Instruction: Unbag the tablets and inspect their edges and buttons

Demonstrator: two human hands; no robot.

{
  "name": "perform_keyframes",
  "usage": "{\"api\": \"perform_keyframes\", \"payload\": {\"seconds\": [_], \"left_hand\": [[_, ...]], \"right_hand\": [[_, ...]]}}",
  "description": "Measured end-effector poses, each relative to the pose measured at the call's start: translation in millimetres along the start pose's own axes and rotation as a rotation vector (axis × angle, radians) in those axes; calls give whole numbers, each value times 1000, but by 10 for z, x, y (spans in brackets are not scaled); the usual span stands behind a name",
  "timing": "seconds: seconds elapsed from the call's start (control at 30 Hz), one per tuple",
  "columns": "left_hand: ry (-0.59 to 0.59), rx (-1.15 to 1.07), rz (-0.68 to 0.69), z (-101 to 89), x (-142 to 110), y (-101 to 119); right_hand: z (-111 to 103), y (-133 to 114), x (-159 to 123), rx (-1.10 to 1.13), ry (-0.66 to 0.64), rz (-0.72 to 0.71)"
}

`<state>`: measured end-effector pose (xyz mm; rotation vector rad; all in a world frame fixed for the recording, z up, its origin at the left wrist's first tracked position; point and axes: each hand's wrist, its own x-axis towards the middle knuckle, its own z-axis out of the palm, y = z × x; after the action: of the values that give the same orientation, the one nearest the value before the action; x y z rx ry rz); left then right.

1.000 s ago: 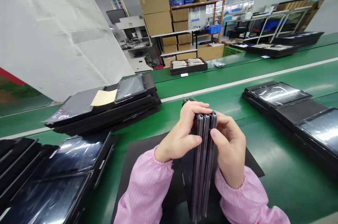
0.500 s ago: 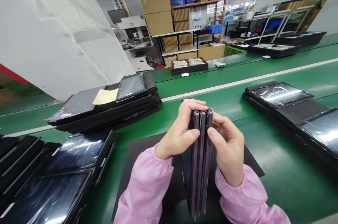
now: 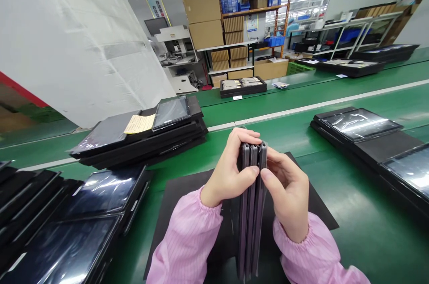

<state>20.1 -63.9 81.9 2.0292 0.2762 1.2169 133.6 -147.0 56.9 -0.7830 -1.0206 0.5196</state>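
Note:
Three thin dark tablets (image 3: 249, 221) stand on edge, side by side, over a black mat (image 3: 191, 194) on the green bench. My left hand (image 3: 231, 165) wraps them from the left, its fingers over the top edge and its thumb across the near edges. From the other side my right hand (image 3: 290, 190) closes on the right-hand tablet, thumb on its near edge and fingers behind it. The far faces of the tablets are hidden by my hands.
Stacked black trays with tablets (image 3: 97, 190) stand at the left. Behind them, another stack (image 3: 170, 139) bears a yellow label sheet (image 3: 140, 124). Trays with tablets (image 3: 362, 123) lie at the right. A tray of small parts (image 3: 243, 87) sits across the white line.
My left thumb has slid right across the tablets' near edges, closer to my right thumb. The camera view has shifted slightly. Both hands keep hold of the tablets.

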Motion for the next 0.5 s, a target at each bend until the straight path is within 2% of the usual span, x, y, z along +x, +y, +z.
{"api": "perform_keyframes", "payload": {"seconds": [0.5], "left_hand": [[7, -29, -23, -13, -7, 7]], "right_hand": [[18, -31, -10, -61, 10, -14]]}}
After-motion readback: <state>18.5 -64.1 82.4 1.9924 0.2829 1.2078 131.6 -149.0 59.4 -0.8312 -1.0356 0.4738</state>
